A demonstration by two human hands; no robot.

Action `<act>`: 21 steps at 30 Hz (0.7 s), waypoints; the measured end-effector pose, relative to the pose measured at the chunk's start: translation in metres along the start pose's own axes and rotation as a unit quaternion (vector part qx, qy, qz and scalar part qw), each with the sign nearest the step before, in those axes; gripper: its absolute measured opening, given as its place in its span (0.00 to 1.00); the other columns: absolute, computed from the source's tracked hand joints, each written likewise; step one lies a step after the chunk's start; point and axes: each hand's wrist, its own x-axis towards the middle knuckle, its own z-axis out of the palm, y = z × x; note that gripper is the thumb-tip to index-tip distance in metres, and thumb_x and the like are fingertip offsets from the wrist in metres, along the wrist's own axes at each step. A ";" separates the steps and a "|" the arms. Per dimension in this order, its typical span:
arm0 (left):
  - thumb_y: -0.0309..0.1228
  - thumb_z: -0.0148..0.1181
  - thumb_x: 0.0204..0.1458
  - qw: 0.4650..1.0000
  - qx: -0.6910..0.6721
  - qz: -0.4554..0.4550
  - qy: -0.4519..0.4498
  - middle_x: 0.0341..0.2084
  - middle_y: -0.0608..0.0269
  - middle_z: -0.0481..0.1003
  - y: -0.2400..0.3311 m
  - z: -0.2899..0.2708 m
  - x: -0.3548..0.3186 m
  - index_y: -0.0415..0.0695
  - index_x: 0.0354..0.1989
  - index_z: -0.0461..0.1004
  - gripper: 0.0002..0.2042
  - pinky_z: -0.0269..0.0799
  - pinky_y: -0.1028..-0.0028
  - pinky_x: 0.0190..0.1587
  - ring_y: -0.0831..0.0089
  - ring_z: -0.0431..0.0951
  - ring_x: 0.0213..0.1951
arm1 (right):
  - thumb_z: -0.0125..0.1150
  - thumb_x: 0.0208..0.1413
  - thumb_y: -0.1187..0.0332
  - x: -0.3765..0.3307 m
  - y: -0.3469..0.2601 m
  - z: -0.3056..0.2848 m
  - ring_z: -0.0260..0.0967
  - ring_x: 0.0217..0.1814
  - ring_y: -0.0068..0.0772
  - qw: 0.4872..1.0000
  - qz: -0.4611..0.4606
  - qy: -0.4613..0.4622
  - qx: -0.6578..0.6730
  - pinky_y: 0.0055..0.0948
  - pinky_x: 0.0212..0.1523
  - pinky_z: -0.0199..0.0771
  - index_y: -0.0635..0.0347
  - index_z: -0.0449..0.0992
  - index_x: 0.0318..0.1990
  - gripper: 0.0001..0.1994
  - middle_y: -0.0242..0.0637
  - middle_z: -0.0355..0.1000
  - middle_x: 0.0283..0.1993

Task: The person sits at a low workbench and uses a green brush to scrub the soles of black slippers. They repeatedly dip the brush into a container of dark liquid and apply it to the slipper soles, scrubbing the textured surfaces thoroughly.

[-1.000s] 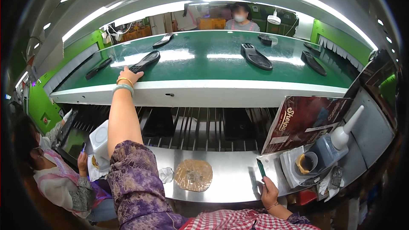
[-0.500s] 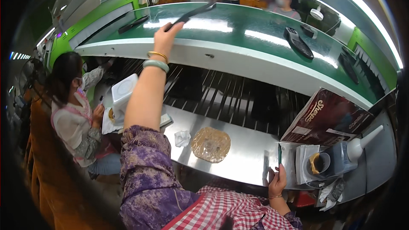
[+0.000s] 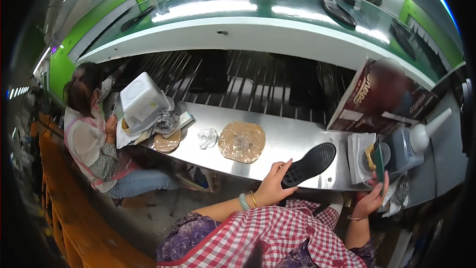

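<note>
Head view: your left hand [image 3: 271,186] grips the near end of the black shoe sole [image 3: 310,164], which lies on the steel bench [image 3: 297,139] right of the round tan pad [image 3: 242,141]. Your right hand [image 3: 372,199] holds a dark flat tool [image 3: 379,160] upright near the glue pot [image 3: 375,155]. Lifted by one end, the sole could sag and knock that pot.

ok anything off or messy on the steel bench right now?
Nothing spilled or broken. The crumpled white paper scrap lies loose on the steel bench beside the round brown pad. The black shoe sole in the left hand overhangs the front edge.
</note>
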 end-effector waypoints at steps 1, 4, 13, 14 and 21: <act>0.35 0.70 0.42 0.999 -0.024 -0.039 -0.014 0.53 0.45 0.61 -0.009 0.007 -0.002 0.34 0.65 0.49 0.44 0.64 0.68 0.55 0.58 0.68 0.52 | 0.37 0.66 0.69 0.013 -0.017 -0.006 0.71 0.43 0.29 0.999 0.050 0.000 0.010 0.24 0.39 0.68 0.69 0.65 0.57 0.18 0.45 0.72 0.47; 0.41 0.62 0.51 0.922 -0.300 -0.225 -0.097 0.58 0.43 0.58 -0.009 0.010 0.001 0.35 0.67 0.40 0.43 0.61 0.68 0.58 0.58 0.65 0.57 | 0.46 0.64 0.67 0.050 -0.018 -0.027 0.73 0.35 0.22 0.992 0.115 0.028 0.044 0.16 0.30 0.65 0.65 0.69 0.53 0.15 0.37 0.73 0.43; 0.47 0.41 0.61 0.540 -0.718 -0.414 -0.144 0.53 0.45 0.68 -0.016 0.033 0.039 0.37 0.57 0.64 0.26 0.62 0.49 0.59 0.49 0.67 0.57 | 0.58 0.58 0.64 0.110 -0.013 -0.041 0.72 0.28 0.15 0.986 0.164 -0.036 0.005 0.13 0.25 0.62 0.62 0.75 0.41 0.11 0.27 0.72 0.29; 0.45 0.38 0.62 0.531 -0.719 -0.420 -0.158 0.57 0.44 0.64 -0.001 0.034 0.044 0.37 0.60 0.61 0.25 0.62 0.45 0.58 0.43 0.63 0.59 | 0.59 0.58 0.65 0.110 -0.007 -0.037 0.71 0.28 0.16 0.985 0.166 -0.031 0.023 0.14 0.27 0.64 0.63 0.76 0.40 0.11 0.27 0.72 0.29; 0.39 0.40 0.61 0.589 -0.701 -0.343 -0.209 0.61 0.47 0.59 0.006 0.043 0.050 0.48 0.67 0.49 0.26 0.66 0.48 0.56 0.40 0.61 0.60 | 0.59 0.56 0.62 0.108 0.018 -0.034 0.69 0.27 0.17 0.980 0.167 -0.077 -0.079 0.19 0.28 0.65 0.64 0.77 0.39 0.13 0.29 0.72 0.25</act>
